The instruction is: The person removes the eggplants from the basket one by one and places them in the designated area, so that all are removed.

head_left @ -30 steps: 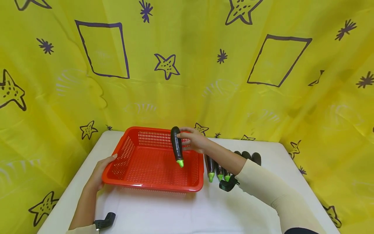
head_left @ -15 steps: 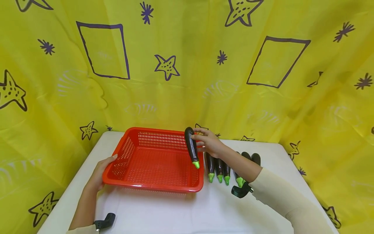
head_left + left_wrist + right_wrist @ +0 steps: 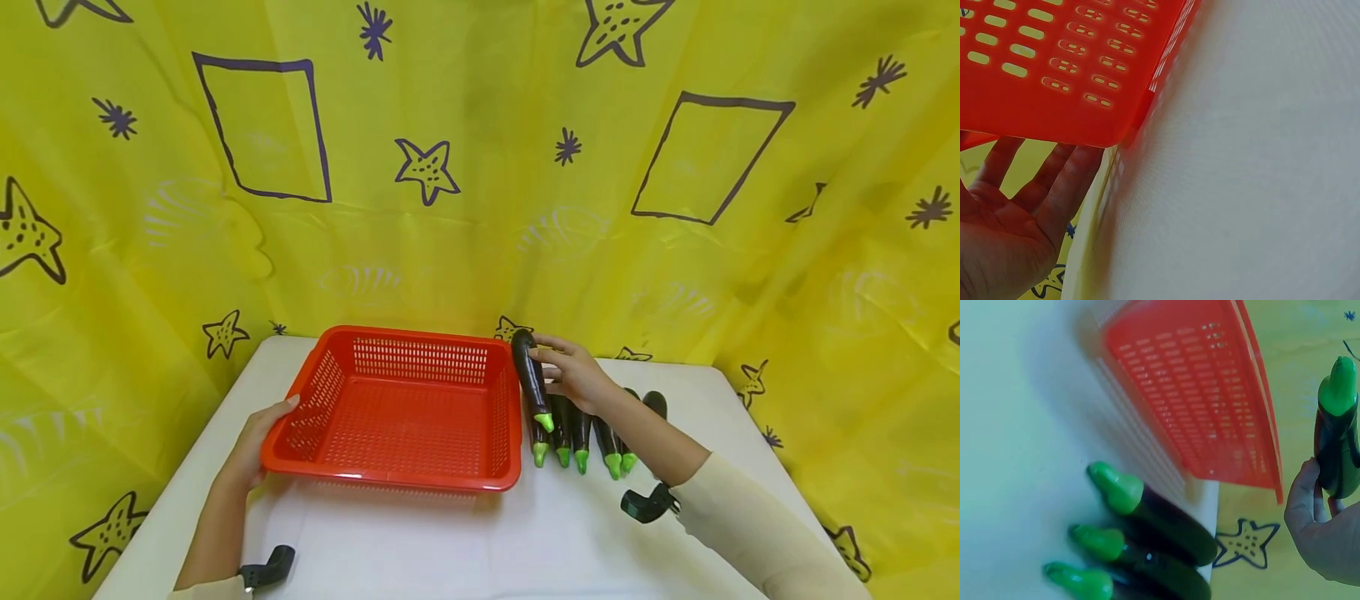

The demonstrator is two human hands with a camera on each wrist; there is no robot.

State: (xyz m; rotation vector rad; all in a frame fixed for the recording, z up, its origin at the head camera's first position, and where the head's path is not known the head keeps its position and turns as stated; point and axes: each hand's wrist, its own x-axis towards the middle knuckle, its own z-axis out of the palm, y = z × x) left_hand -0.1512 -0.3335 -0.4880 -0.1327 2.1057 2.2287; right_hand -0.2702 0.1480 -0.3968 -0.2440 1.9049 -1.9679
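My right hand (image 3: 577, 379) pinches a dark purple eggplant (image 3: 531, 375) with a bright green stem end pointing down toward me. It is held up just right of the red plastic basket (image 3: 397, 477), above a row of eggplants (image 3: 581, 437) on the table. In the right wrist view the held eggplant (image 3: 1337, 434) stands nearly upright between thumb and fingers. My left hand (image 3: 251, 442) grips the basket's left rim, thumb on top; in the left wrist view its fingers (image 3: 1075, 175) reach up under the rim. Bare mesh floor shows inside the basket.
The row has several eggplants lying side by side, green ends toward me; my right forearm hides part of those at the right. A white-covered table (image 3: 390, 550) carries everything. A yellow curtain (image 3: 480, 250) with star drawings hangs close behind and at both sides.
My right hand has carried the eggplant rightward, from over the basket to beyond its right rim, above the row. My left hand stays on the basket, which has not moved.
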